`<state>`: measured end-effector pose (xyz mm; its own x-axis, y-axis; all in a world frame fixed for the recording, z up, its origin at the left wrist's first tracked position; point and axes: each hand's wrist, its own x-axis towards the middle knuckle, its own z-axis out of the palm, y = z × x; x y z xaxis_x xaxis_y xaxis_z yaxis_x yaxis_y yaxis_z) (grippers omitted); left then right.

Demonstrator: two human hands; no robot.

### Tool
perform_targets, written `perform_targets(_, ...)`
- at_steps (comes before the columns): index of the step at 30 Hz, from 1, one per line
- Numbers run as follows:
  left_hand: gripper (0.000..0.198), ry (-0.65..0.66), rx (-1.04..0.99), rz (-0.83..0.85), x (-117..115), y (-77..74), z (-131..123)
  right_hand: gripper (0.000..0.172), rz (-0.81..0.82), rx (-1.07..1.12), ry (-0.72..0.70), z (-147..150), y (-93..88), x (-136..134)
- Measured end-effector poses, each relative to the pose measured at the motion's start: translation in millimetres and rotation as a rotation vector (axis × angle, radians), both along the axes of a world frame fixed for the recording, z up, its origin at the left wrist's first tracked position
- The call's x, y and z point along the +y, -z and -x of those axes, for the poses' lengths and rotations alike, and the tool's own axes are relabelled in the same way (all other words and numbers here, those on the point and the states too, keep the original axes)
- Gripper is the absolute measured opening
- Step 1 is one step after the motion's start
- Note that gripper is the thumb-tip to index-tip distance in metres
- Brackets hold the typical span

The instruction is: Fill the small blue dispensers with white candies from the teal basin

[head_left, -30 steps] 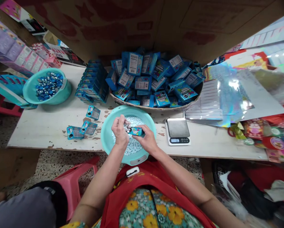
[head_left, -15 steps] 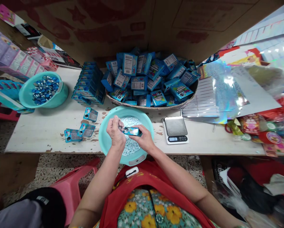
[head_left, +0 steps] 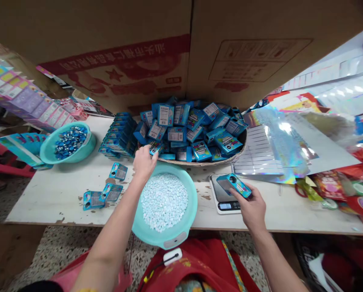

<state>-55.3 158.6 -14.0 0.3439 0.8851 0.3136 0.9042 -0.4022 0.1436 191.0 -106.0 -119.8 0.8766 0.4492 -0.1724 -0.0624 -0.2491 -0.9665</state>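
My right hand (head_left: 253, 205) grips a small blue candy box (head_left: 240, 185), tilted, at the right side of the digital scale (head_left: 225, 207). My left hand (head_left: 144, 162) is at the front left rim of the cardboard tray (head_left: 196, 163), its fingers curled beside a blue candy box (head_left: 155, 148) in the pile. What those fingers hold, if anything, is hidden. Below the left hand stands a turquoise basin (head_left: 193, 198) with small pale blue candies (head_left: 165, 200) in it.
Left of the tray are stacked blue boxes (head_left: 119, 136), and several loose boxes (head_left: 118, 171) lie on the table. A turquoise bowl (head_left: 92, 142) holds blue-wrapped candies. Shiny printed sheets (head_left: 260, 150) and colourful packets (head_left: 330, 188) lie at the right. A large carton (head_left: 157, 52) rises behind.
Both hands have left the basin. My right hand has carried the blue candy box right to the scale. My left hand has moved forward to the tray's rim.
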Motion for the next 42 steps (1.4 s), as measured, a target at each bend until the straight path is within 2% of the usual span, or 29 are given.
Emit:
perform_targets(2, 0.04, -0.052, 0.258, 0.065, 27, -1.6, -27, 0.062, 0.052, -0.047, 0.024, -11, 26.0, -4)
perform_targets(4, 0.031, -0.101, 0.415, 0.172, 43, -0.1, -44, 0.061, 0.072, -0.045, 0.007, -16, 48.2, -5)
perform_targets(6, 0.023, -0.127, 0.469, 0.219, 46, -0.5, -50, 0.062, 0.078, -0.03, -0.022, -15, 61.2, -7)
perform_targets(8, 0.025, -0.133, 0.472, 0.162, 39, -6.1, -48, 0.068, 0.093, -0.056, -0.031, -12, 61.6, -10)
perform_targets(11, 0.03, -0.089, 0.38, 0.055, 10, -24.7, -40, 0.09, 0.11, -0.328, 0.034, -4, 35.8, -16)
perform_targets(13, 0.028, 0.05, 0.21, 0.092, -16, -39.3, -35, 0.097, 0.046, -0.543, 0.019, 5, 4.6, -13)
perform_targets(14, 0.028, 0.145, 0.088, 0.149, -30, -45.9, -34, 0.095, -0.016, -0.584, -0.055, 12, -12.7, -7)
perform_targets(17, 0.025, 0.421, -0.282, 0.428, -70, -57.9, -33, 0.098, -0.169, -0.502, -0.487, 38, -56.9, 22)
perform_targets(19, 0.02, 0.534, -0.43, 0.627, -85, -56.5, -28, 0.081, -0.22, -0.39, -0.794, 56, -70.8, 44)
perform_targets(21, 0.019, 0.528, -0.506, 0.823, -86, -45.8, -14, 0.058, -0.239, -0.209, -0.959, 74, -69.1, 58)
perform_targets(22, 0.024, 0.469, -0.517, 0.887, -81, -36.6, -3, 0.051, -0.238, -0.116, -0.948, 83, -63.1, 62)
perform_targets(24, 0.036, 0.288, -0.402, 0.887, -70, -10.6, 25, 0.049, -0.235, 0.021, -0.789, 101, -44.5, 64)
perform_targets(26, 0.039, 0.122, -0.054, 0.718, -66, 23.1, 53, 0.05, -0.251, 0.063, -0.623, 119, -23.0, 60)
perform_targets(27, 0.042, 0.07, 0.156, 0.636, -69, 40.9, 64, 0.049, -0.27, 0.05, -0.588, 128, -13.1, 57)
perform_targets(29, 0.051, 0.037, 0.476, 0.542, -87, 72.4, 80, 0.049, -0.314, -0.038, -0.591, 141, 2.2, 53)
perform_targets(31, 0.064, 0.016, 0.621, 0.523, -113, 92.7, 86, 0.05, -0.34, -0.128, -0.575, 148, 10.9, 51)
perform_targets(34, 0.078, -0.05, 0.625, 0.631, -150, 101.6, 79, 0.049, -0.345, -0.19, -0.514, 149, 13.8, 53)
perform_targets(37, 0.085, -0.1, 0.5, 0.842, -171, 101.5, 57, 0.049, -0.36, -0.244, -0.524, 147, 11.6, 54)
perform_targets(39, 0.078, -0.107, 0.395, 0.965, -176, 105.5, 39, 0.047, -0.342, -0.263, -0.516, 147, 10.7, 53)
perform_targets(42, 0.051, -0.063, 0.195, 1.054, -177, 118.4, 16, 0.045, -0.319, -0.254, -0.495, 147, 11.1, 54)
